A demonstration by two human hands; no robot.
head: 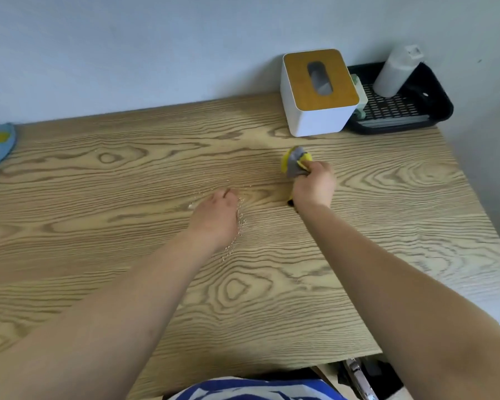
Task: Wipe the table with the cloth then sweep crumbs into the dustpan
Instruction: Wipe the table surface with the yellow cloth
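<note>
White tissue box [318,111] with wooden lid beside black slotted tray [399,109] holding a white bottle [394,72], against the wall.

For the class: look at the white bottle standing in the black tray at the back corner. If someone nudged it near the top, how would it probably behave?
The white bottle is tall and narrow and leans against the rim of the black tray, so it would probably tip easily. Its round body suggests it would then roll. It looks like plastic, so probably not fragile; its fill, and so its weight, cannot be seen.
</note>
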